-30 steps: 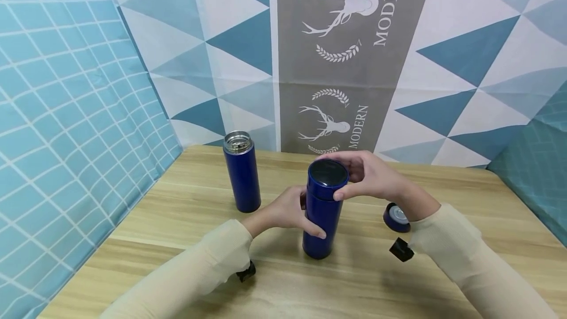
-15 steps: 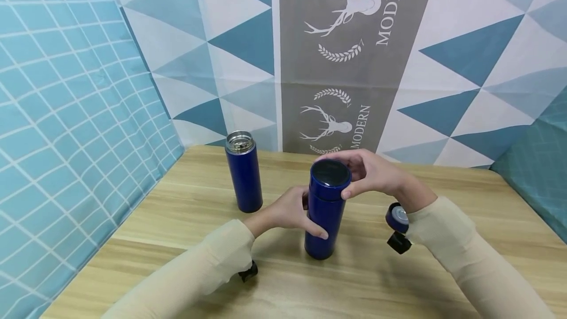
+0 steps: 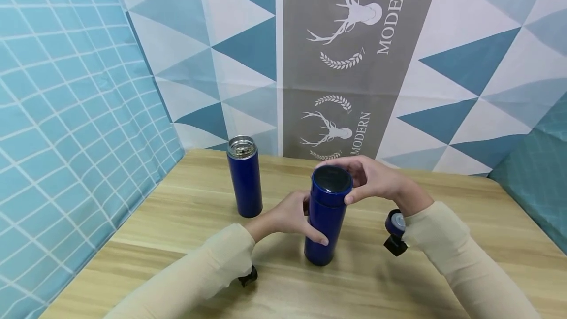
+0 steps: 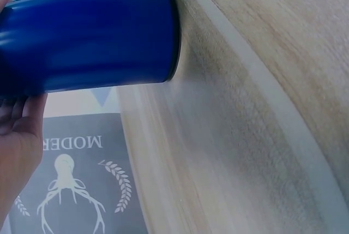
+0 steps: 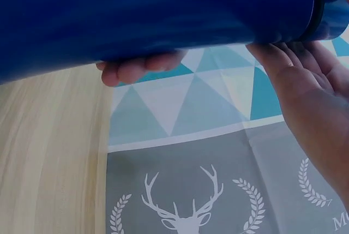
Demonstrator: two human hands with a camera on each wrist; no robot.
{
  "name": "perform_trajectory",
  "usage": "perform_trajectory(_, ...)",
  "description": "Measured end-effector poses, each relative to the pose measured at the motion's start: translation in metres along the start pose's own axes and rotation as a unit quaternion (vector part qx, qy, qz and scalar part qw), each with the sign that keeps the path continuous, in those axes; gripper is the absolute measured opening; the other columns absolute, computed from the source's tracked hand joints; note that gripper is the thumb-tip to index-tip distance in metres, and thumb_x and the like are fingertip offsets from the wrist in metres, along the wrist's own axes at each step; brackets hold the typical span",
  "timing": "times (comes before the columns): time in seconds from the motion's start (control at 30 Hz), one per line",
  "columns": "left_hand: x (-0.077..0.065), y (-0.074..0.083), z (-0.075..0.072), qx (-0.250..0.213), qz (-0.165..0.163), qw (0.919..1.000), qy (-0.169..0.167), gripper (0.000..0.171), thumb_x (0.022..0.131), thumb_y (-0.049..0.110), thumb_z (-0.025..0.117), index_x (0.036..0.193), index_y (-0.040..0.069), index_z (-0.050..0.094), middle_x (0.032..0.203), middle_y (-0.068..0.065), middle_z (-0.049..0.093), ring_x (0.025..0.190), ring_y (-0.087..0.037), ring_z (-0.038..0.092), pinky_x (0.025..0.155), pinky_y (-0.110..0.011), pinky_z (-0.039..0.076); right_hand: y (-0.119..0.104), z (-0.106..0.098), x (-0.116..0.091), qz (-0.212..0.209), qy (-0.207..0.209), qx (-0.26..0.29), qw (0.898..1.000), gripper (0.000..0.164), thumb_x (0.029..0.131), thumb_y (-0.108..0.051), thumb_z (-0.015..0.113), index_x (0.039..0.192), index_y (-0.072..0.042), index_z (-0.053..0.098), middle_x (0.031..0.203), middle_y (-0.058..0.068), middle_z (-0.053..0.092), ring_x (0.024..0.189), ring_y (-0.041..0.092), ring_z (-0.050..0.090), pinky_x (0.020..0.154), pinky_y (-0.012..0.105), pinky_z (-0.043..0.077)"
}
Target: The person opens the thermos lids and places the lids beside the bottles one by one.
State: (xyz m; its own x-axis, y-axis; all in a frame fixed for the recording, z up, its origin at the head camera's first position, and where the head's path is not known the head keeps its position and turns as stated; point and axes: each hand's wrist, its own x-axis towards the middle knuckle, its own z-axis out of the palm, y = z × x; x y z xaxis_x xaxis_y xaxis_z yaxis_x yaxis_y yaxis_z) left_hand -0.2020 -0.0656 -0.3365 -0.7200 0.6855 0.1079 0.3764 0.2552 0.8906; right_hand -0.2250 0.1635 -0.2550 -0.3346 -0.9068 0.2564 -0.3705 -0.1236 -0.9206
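Observation:
A dark blue vacuum flask [image 3: 329,221] stands upright, its base at the wooden table. My left hand [image 3: 292,214] grips the flask's body, thumb across the near side and fingers behind it. Around the blue lid [image 3: 328,197] with its black glossy top, my right hand [image 3: 375,180] curls thumb and fingers. The lid sits on the flask's mouth, with a thin dark seam beneath. In the left wrist view the flask's lower body [image 4: 109,37] fills the upper left. The right wrist view shows fingertips of the left hand [image 5: 133,70] under the body.
A second blue flask [image 3: 246,186] stands uncapped at the back left, its steel mouth showing. Its look-alike loose lid [image 3: 395,221] lies on the wooden table [image 3: 283,289] at right, partly hidden by the right sleeve. A patterned cloth wall [image 3: 248,87] rises behind the table.
The view has tilted slightly up. My right wrist has shifted a little left and hides more of the loose lid. Both hands keep their hold on the flask and its lid.

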Motion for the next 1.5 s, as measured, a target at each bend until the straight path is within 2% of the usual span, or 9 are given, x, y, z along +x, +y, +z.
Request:
perform_trajectory(0.1, -0.001, -0.001, 0.002, 0.008, 0.004, 1.0000, 0.001, 0.067, 0.060, 0.009, 0.089, 0.120, 0.010, 0.059, 0.113, -0.005, 0.070, 0.092, 0.000, 0.066, 0.086, -0.019, 0.055, 0.001, -0.002, 0.001, -0.002, -0.018, 0.008, 1.000, 0.064, 0.085, -0.001, 0.069, 0.140, 0.009, 0.037, 0.136, 0.007, 0.057, 0.123, 0.016, 0.058, 0.100, 0.033, 0.052)
perform_trajectory(0.37, -0.001, -0.001, 0.004, 0.017, 0.004, 0.9998, 0.008, 0.066, 0.060, 0.011, 0.090, 0.119, 0.010, 0.061, 0.111, -0.004, 0.071, 0.088, 0.001, 0.066, 0.084, -0.019, 0.055, 0.007, -0.009, 0.007, -0.051, -0.089, 0.015, 0.995, 0.063, 0.088, -0.003, 0.066, 0.142, 0.004, 0.036, 0.144, 0.015, 0.050, 0.132, 0.023, 0.051, 0.109, 0.037, 0.045)
perform_trajectory(0.67, -0.002, 0.003, -0.002, 0.017, 0.012, 0.9998, -0.003, 0.066, 0.062, 0.009, 0.088, 0.121, 0.008, 0.059, 0.114, -0.008, 0.070, 0.092, -0.001, 0.066, 0.086, -0.020, 0.055, 0.009, -0.018, 0.016, -0.061, -0.121, 0.026, 0.990, 0.066, 0.088, -0.009, 0.067, 0.143, 0.004, 0.035, 0.147, 0.018, 0.045, 0.136, 0.024, 0.047, 0.111, 0.036, 0.042)
perform_trajectory(0.97, -0.002, 0.003, -0.002, 0.016, 0.003, 0.9999, 0.005, 0.068, 0.062, 0.009, 0.088, 0.122, 0.004, 0.057, 0.114, -0.012, 0.069, 0.092, -0.004, 0.067, 0.085, -0.018, 0.055, 0.021, -0.017, 0.019, -0.093, -0.136, 0.047, 0.985, 0.076, 0.089, -0.023, 0.068, 0.148, 0.001, 0.028, 0.154, 0.013, 0.036, 0.145, 0.026, 0.032, 0.118, 0.037, 0.033)
perform_trajectory(1.17, -0.002, 0.003, 0.001, 0.020, 0.005, 0.9998, 0.001, 0.068, 0.062, 0.009, 0.088, 0.122, 0.005, 0.058, 0.115, -0.011, 0.069, 0.093, -0.002, 0.066, 0.087, -0.018, 0.054, 0.021, -0.008, 0.005, -0.099, -0.051, 0.031, 0.993, 0.087, 0.085, -0.041, 0.069, 0.149, 0.000, 0.026, 0.152, 0.008, 0.041, 0.141, 0.023, 0.039, 0.115, 0.035, 0.037)
perform_trajectory(1.23, -0.003, 0.003, 0.000, 0.018, 0.001, 0.9998, 0.003, 0.068, 0.061, 0.008, 0.088, 0.122, 0.006, 0.057, 0.116, -0.011, 0.069, 0.095, -0.002, 0.066, 0.087, -0.018, 0.054, 0.017, -0.003, -0.001, -0.094, -0.010, 0.019, 0.995, 0.089, 0.084, -0.040, 0.072, 0.149, 0.000, 0.026, 0.150, 0.006, 0.043, 0.139, 0.020, 0.042, 0.114, 0.032, 0.038)
perform_trajectory(1.33, -0.002, 0.004, 0.000, 0.015, -0.005, 0.9998, 0.009, 0.069, 0.061, 0.008, 0.089, 0.123, 0.007, 0.057, 0.116, -0.010, 0.069, 0.095, -0.003, 0.067, 0.088, -0.018, 0.054, 0.008, 0.008, -0.008, -0.077, 0.056, -0.010, 0.995, 0.086, 0.084, -0.028, 0.074, 0.148, 0.002, 0.026, 0.148, 0.004, 0.044, 0.137, 0.016, 0.043, 0.114, 0.026, 0.038)
perform_trajectory(1.4, -0.002, 0.004, 0.000, 0.012, -0.007, 0.9998, 0.012, 0.069, 0.061, 0.008, 0.089, 0.123, 0.007, 0.057, 0.116, -0.010, 0.069, 0.096, -0.004, 0.067, 0.088, -0.018, 0.054, 0.002, 0.018, -0.012, -0.057, 0.110, -0.043, 0.991, 0.081, 0.084, -0.018, 0.074, 0.147, 0.003, 0.028, 0.147, 0.004, 0.046, 0.136, 0.012, 0.045, 0.112, 0.022, 0.038)
perform_trajectory(1.5, -0.002, 0.003, 0.000, 0.011, -0.009, 0.9998, 0.012, 0.069, 0.061, 0.009, 0.089, 0.122, 0.007, 0.057, 0.116, -0.009, 0.069, 0.096, -0.004, 0.067, 0.089, -0.019, 0.054, -0.003, 0.034, -0.016, -0.022, 0.192, -0.091, 0.977, 0.073, 0.083, -0.009, 0.073, 0.144, 0.005, 0.034, 0.146, 0.006, 0.048, 0.132, 0.009, 0.049, 0.109, 0.017, 0.040)
